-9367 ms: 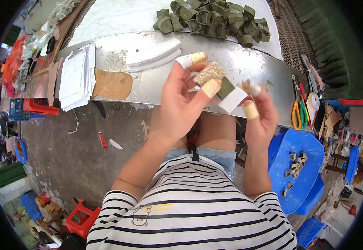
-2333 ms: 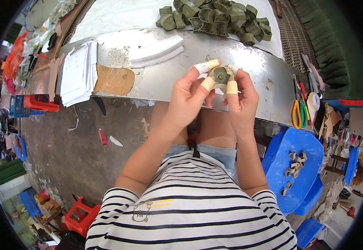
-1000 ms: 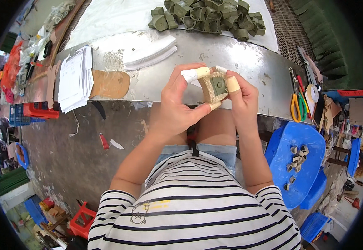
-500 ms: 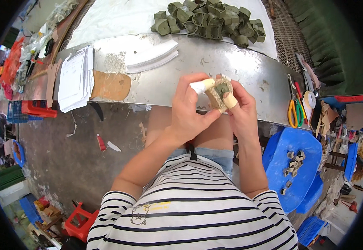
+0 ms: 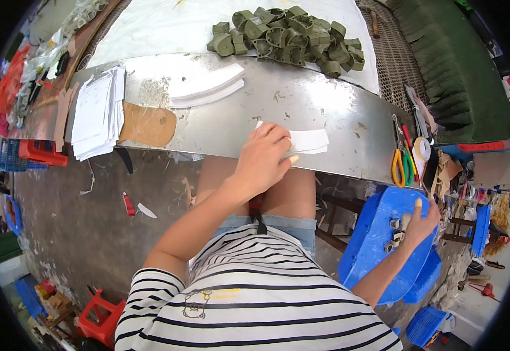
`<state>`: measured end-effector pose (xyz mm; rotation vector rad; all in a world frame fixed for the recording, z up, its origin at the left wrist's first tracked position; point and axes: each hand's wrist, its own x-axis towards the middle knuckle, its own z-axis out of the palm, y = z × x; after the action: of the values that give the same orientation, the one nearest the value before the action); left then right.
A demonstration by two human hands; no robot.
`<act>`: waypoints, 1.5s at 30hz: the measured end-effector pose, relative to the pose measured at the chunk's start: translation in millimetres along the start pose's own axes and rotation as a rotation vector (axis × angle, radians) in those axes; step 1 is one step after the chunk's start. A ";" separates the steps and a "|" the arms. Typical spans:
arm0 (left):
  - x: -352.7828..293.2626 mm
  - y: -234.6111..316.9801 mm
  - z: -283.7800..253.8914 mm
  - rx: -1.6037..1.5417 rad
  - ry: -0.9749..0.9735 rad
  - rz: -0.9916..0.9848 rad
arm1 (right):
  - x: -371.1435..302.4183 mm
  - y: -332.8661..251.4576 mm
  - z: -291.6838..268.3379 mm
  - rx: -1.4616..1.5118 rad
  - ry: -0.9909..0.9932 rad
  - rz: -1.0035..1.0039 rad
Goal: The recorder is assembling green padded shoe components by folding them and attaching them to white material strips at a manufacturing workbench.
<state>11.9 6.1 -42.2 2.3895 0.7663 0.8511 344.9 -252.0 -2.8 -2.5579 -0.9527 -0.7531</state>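
My left hand (image 5: 262, 157) is at the front edge of the metal worktop, its fingers curled over a white curved strip (image 5: 309, 141). Ends of the strip show on both sides of the fingers. A beige finger cover is on that thumb. Over the blue basin (image 5: 363, 248) at the right is my right hand (image 5: 422, 222), fingers apart and one of them in a beige cover. Below and beside it lie several small pale pieces (image 5: 395, 234); whether it touches any cannot be made out. The olive-green piece is no longer in my hands.
A heap of olive-green curved pieces (image 5: 284, 38) lies on white cloth at the back. On the metal worktop (image 5: 220, 131) are stacked white strips (image 5: 208, 86), papers (image 5: 98, 114), a brown sheet (image 5: 148, 124), and scissors (image 5: 398, 167). A red stool (image 5: 101, 319) stands lower left.
My hands have parted. The left came down onto a white strip at the worktop's edge; the right swung right and down over the basin. The piece both hands held is gone from them.
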 end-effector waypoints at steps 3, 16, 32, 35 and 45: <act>-0.6 -1.6 -9.7 -0.034 0.002 0.016 | 17.4 -72.3 16.8 0.520 -0.122 0.105; 7.3 -18.8 -29.4 -0.155 0.156 -0.122 | 143.8 -365.4 122.2 0.694 -0.104 -0.750; 154.5 -73.6 -31.1 0.200 0.331 0.123 | 91.3 -231.9 102.1 0.751 -0.777 -0.223; 186.2 -82.8 -15.8 0.320 0.324 0.119 | 95.1 -230.4 113.4 0.684 -0.454 -0.356; 163.6 -67.0 -4.7 0.305 0.318 0.064 | 144.9 -330.6 120.6 0.639 -0.287 -0.496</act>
<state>92.1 160.9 -12.5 2.5862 1.0077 1.2391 258.9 118.3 15.2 -1.9051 -1.6389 -0.1296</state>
